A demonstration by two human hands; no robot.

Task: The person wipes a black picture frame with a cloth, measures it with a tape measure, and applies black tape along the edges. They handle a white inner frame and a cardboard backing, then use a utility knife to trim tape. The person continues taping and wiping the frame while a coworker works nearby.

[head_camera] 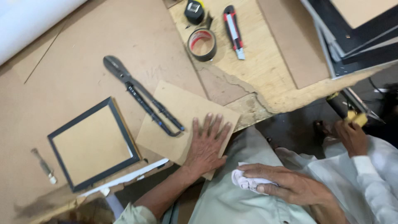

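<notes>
Left hand (206, 143) lies flat, fingers spread, on the thin, stiff, light board (187, 121) beside the pliers (141, 94), best gripped by its edges; right hand (286, 182) clutches a soft cloth (246, 182).

Pliers (141, 96), tape roll (202, 44), utility knife (234, 30)

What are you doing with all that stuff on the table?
A person sits at a worktable. The left hand lies flat on a brown board; the right hand holds a crumpled white cloth over the lap. A big pair of cutters rests partly on the board, beside a small dark picture frame. A tape roll and a utility knife lie farther back. Another person's hand holds something yellow at the right.
</notes>
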